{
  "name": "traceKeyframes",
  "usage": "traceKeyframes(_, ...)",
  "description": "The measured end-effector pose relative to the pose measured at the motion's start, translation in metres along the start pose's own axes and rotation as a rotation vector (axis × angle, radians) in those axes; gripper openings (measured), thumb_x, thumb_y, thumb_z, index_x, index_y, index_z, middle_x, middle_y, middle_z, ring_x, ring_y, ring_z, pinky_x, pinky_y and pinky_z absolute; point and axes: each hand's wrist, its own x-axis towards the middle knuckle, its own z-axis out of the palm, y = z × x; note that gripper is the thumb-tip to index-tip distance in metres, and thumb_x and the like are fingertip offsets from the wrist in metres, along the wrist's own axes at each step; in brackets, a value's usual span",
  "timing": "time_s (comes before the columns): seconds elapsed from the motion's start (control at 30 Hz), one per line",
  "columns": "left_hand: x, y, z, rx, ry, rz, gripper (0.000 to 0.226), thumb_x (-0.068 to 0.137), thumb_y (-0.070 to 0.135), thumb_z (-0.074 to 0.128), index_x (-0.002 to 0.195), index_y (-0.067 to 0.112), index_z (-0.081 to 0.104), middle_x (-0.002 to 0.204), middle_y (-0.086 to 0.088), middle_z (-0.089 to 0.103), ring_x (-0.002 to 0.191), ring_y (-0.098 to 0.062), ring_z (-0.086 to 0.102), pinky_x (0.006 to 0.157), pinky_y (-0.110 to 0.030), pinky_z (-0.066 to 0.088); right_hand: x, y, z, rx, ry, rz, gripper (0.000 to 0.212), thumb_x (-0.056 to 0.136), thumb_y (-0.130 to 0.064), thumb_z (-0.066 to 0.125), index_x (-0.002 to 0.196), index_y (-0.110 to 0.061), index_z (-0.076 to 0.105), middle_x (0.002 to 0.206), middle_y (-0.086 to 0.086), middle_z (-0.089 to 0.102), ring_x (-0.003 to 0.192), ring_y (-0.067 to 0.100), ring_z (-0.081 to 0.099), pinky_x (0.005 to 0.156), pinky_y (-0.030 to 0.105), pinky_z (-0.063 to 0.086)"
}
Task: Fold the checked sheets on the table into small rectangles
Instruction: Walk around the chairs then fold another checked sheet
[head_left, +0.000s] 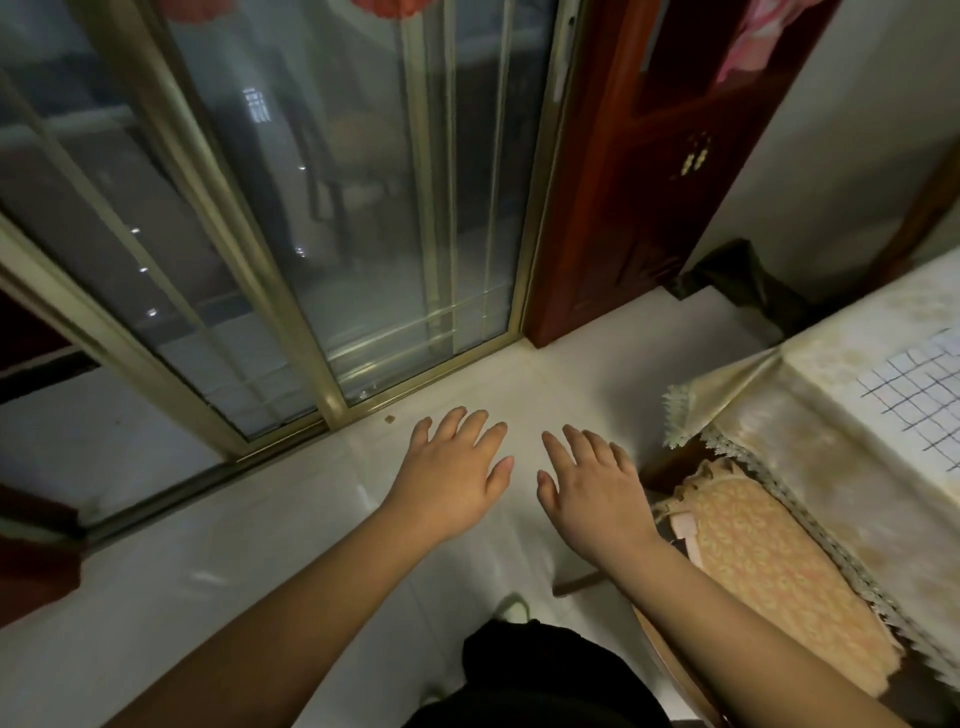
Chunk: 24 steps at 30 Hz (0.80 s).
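White cotton sheet with a thin dark check, lying flat at the far right edge of view on a table draped in a cream, lace-edged cloth. Only a corner of it visible; no fold line to be seen in that part, so judged as not yet folded. Cannot tell how many sheets lie there, nor whether any further along the table is already done, the rest being cut off by the frame.

Left hand held out over the pale tiled floor, fingers straight and spread, holding nothing. Right hand just beside it, likewise flat and spread, holding nothing, thumbs near each other but apart. Both well apart from the sheet, palms down, touching neither cloth nor table.

Head turned toward a gold-framed sliding glass door and a dark red wooden door, away from the work. Orange knitted cushion on a chair seat tucked beside the table.

Judged as the very start: nothing gripped, no fold made in view. Left to do, by the look of it: turning to the table, taking hold of a sheet edge, and all the folding down to small rectangles.
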Motion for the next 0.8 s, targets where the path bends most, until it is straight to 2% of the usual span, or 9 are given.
traceKeyframes(0.27,0.124,0.009,-0.024,0.069,-0.056,0.124,0.056,0.101,0.051,0.018,0.153,0.03,0.019,0.161,0.003,0.019,0.149,-0.02,0.013,0.119,-0.048,0.018,0.083,0.061,-0.009,0.078,-0.006,0.169,0.056,0.102,-0.048,0.024,0.153,-0.024,0.025,0.159,0.006,0.028,0.146,0.028,0.025,0.118,0.043,0.018)
traceKeyframes(0.47,0.203,0.025,-0.045,0.084,-0.037,0.216,0.056,0.101,0.05,0.018,0.153,0.029,0.019,0.161,0.002,0.021,0.148,-0.02,0.015,0.118,-0.047,0.019,0.13,0.101,-0.025,0.099,-0.012,0.244,0.055,0.102,-0.048,0.024,0.153,-0.024,0.026,0.159,0.006,0.029,0.145,0.028,0.026,0.118,0.043,0.019)
traceKeyframes(0.6,0.249,0.032,-0.045,0.082,-0.038,0.286,0.054,0.102,0.048,0.019,0.152,0.029,0.022,0.159,0.003,0.023,0.147,-0.019,0.017,0.117,-0.046,0.019,0.159,0.124,-0.028,0.097,0.003,0.322,0.052,0.101,-0.045,0.033,0.147,-0.021,0.038,0.151,0.008,0.042,0.138,0.029,0.04,0.112,0.044,0.031)
traceKeyframes(0.67,0.274,0.032,-0.045,0.089,-0.026,0.326,0.059,0.098,0.05,0.009,0.151,0.029,0.026,0.158,0.003,0.027,0.146,-0.019,0.02,0.116,-0.045,0.021,0.175,0.134,-0.027,0.109,0.022,0.353,0.048,0.099,-0.042,0.039,0.142,-0.02,0.047,0.145,0.009,0.05,0.131,0.03,0.048,0.107,0.045,0.038)
traceKeyframes(0.73,0.303,0.03,-0.047,0.101,-0.009,0.374,0.074,0.089,0.052,-0.004,0.15,0.029,0.029,0.156,0.003,0.03,0.145,-0.019,0.022,0.114,-0.046,0.023,0.194,0.142,-0.026,0.119,0.056,0.397,0.043,0.098,-0.039,0.044,0.135,-0.019,0.054,0.137,0.009,0.057,0.124,0.03,0.055,0.102,0.046,0.043)
traceKeyframes(0.8,0.335,0.025,-0.05,0.116,-0.014,0.413,0.074,0.088,0.053,-0.003,0.15,0.029,0.028,0.157,0.003,0.029,0.145,-0.02,0.021,0.114,-0.047,0.021,0.217,0.149,-0.027,0.129,0.079,0.444,0.042,0.097,-0.038,0.042,0.132,-0.019,0.056,0.135,0.01,0.059,0.122,0.031,0.057,0.101,0.047,0.045)
